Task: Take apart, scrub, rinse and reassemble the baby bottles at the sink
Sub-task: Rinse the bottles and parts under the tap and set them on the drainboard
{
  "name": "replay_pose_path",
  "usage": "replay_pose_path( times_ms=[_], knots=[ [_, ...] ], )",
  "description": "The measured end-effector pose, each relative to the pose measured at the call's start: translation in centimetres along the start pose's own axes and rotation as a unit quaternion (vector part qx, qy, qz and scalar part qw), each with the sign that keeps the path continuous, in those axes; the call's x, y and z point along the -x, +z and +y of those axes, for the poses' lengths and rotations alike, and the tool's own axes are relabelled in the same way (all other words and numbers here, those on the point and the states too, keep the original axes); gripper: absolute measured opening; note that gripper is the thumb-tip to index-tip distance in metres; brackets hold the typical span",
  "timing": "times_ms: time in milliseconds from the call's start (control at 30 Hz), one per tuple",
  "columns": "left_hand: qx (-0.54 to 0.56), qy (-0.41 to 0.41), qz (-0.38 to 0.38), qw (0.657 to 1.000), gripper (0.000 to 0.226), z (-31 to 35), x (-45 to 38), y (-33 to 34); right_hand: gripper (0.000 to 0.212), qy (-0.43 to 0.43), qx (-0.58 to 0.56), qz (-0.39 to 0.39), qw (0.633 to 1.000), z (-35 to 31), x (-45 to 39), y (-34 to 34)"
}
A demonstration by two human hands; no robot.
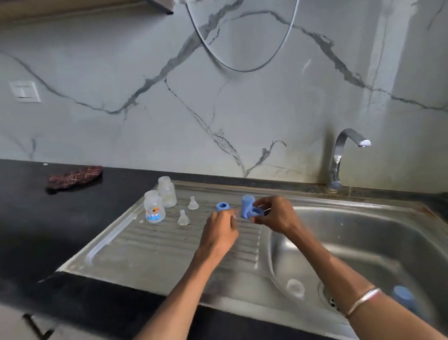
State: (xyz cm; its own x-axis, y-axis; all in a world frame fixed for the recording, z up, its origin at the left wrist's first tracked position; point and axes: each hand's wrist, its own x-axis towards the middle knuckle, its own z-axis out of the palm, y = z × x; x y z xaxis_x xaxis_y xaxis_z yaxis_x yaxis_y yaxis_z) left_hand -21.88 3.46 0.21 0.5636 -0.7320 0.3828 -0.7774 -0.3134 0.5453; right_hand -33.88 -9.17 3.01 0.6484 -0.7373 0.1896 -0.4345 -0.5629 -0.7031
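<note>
Pinching a blue bottle ring (pixel 257 212), the right hand (pixel 275 215) worked over the steel drainboard (pixel 143 247); left hand (pixel 218 231) hovered w/ curled fingers, holding nothing visible. Two clear bottles (pixel 161 205) stood nearby.

I can read no text; the front baby bottle (pixel 154 210), at ten o'clock from centre, carries a printed label too blurred to make out.
</note>
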Motion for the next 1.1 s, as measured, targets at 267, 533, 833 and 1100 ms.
replay_pose_path(
  times_ms=[267,533,833,1100],
  knots=[
    [-0.051,-0.054,-0.017,0.997,0.033,-7.3,0.9,-5.0,0.023,-0.017,0.013,-0.045,0.999,-4.0,-2.2,8.8],
    [-0.046,-0.059,-0.026,0.997,0.034,-9.0,0.3,-4.8,0.042,-0.031,0.027,-0.055,0.998,-3.9,-3.7,11.8],
    [-0.021,-0.007,-0.008,1.0,0.043,-4.3,0.2,-2.1,0.029,-0.044,-0.04,-0.049,0.997,-0.7,-2.5,5.5],
    [0.034,0.095,-0.059,0.993,0.047,6.4,0.0,4.1,0.011,0.007,0.03,-0.016,0.999,8.2,0.9,-6.8]
  ],
)
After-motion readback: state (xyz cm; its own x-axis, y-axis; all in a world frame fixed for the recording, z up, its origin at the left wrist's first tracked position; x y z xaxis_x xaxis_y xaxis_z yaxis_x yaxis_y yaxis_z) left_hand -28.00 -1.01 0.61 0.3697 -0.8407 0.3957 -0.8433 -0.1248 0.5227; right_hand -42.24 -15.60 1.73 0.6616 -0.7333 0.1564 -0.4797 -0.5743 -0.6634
